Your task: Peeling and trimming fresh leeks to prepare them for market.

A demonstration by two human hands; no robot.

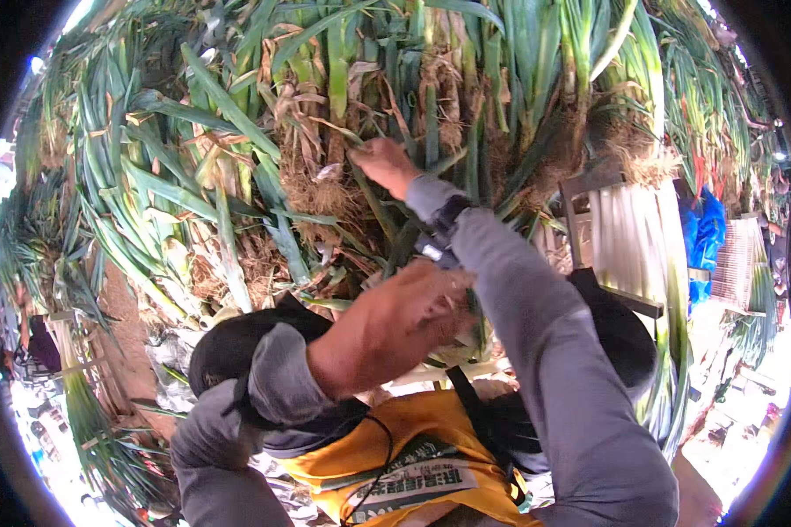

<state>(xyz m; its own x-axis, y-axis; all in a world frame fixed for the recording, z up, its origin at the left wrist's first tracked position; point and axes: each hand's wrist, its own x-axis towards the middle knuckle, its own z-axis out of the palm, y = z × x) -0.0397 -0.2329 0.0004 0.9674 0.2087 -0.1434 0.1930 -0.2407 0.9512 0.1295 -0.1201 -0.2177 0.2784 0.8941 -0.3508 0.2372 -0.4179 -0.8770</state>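
A big heap of long green onions [228, 105] fills the space ahead of me, with green leaves, pale stalks and brown, stringy roots [325, 198]. My right hand [384, 165] reaches into its middle, fingers closed on a green onion whose yellowish leaf shows at the fingertips. Nearer my body, my left hand [422, 312] is smeared by motion beside the right forearm. Its fingers are too blurred to read, and I cannot make out anything held in it.
White-stalked green onions [637, 241] lie at the right beside a dark frame bar [574, 224]. Farther right hangs blue plastic [705, 237]. More green onions [97, 422] lie at the lower left. My dark-clad knees [246, 347] and orange apron [395, 448] are close below my hands.
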